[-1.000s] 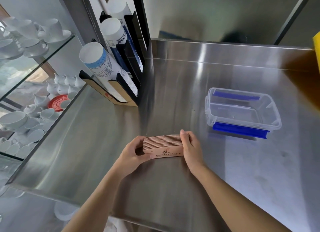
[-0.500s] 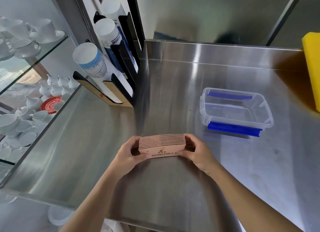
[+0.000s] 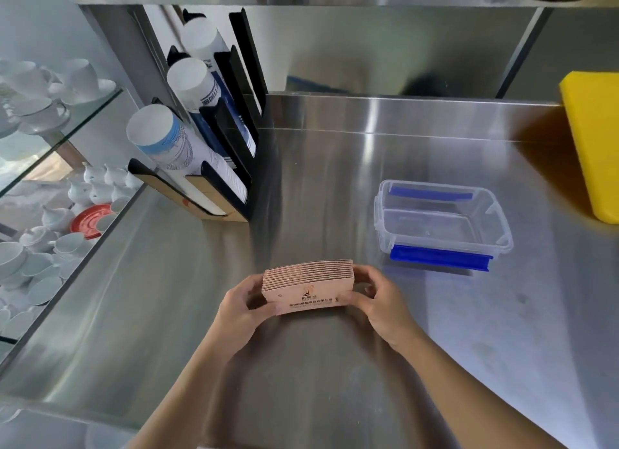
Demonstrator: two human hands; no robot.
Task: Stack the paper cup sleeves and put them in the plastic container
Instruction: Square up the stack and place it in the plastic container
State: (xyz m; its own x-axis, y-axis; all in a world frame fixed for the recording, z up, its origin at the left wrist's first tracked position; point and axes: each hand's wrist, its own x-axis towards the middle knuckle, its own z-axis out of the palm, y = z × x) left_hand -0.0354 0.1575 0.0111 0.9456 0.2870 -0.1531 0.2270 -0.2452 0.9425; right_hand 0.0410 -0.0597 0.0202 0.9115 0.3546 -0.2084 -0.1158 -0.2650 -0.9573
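Both hands, left hand (image 3: 243, 306) and right hand (image 3: 382, 303), clasp the sleeve stack (image 3: 308, 289) by its ends; the container (image 3: 442, 220) lies beyond it, rightward, nearer the right hand.

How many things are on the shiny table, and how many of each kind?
Stack of paper cup sleeves, held at its ends by the left hand and right hand: 1
Clear plastic container with blue clips, nothing in it: 1
Black cup rack: 1
Tubes of stacked paper cups in the rack: 3
Yellow block: 1
Total: 7

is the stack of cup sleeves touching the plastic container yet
Apart. The head view shows bare steel counter between the sleeve stack and the plastic container.
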